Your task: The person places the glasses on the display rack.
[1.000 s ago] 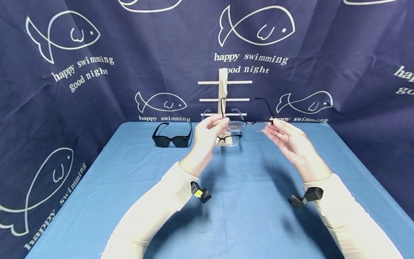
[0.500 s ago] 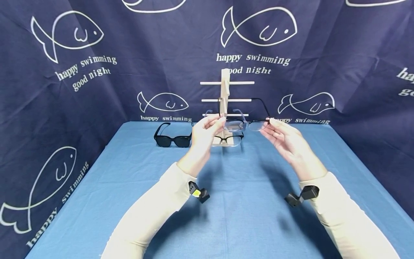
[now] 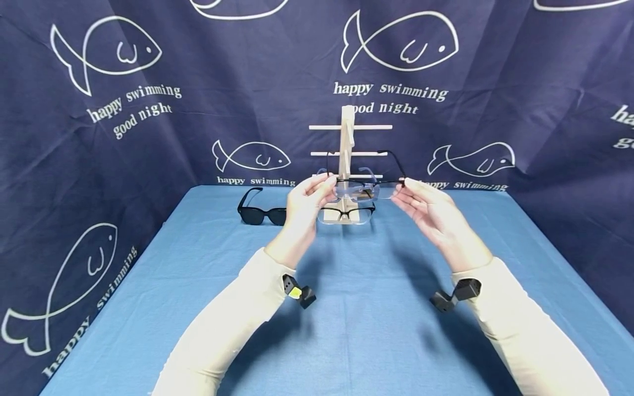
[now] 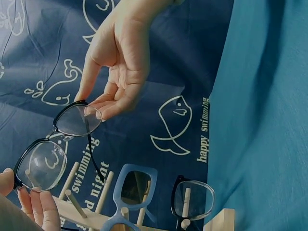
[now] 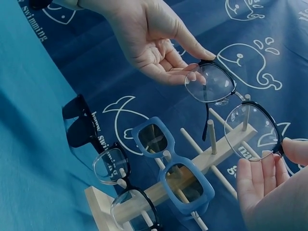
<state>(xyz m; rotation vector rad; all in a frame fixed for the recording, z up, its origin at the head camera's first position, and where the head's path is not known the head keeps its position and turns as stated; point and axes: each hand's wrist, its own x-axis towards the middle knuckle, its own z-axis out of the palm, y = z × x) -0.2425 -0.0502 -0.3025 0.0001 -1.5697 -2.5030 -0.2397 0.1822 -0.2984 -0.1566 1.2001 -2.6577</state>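
Observation:
My left hand [image 3: 303, 206] and right hand [image 3: 431, 212] each pinch one end of a pair of black half-rim eyeglasses [image 5: 250, 103] with clear lenses, raised in front of a wooden display stand [image 3: 348, 118]. The temples are unfolded and point away toward the stand. On the stand's lower pegs sit blue-framed sunglasses [image 5: 209, 191], and below them black-topped clear eyeglasses [image 3: 345, 212]. In the head view the held glasses overlap the blue pair, partly covering it. Thumbs and fingertips meet at the outer frame corners, as both wrist views show.
Black sunglasses [image 3: 263, 215] stand on the blue tablecloth [image 3: 366, 308] left of the stand, partly behind my left hand. Upper crossbars [image 3: 373, 127] stick out on both sides of the post. A navy printed curtain [image 3: 257, 82] hangs behind.
Both hands have shifted left with the held eyeglasses, bringing them more squarely in front of the stand. My left hand now covers part of the black sunglasses.

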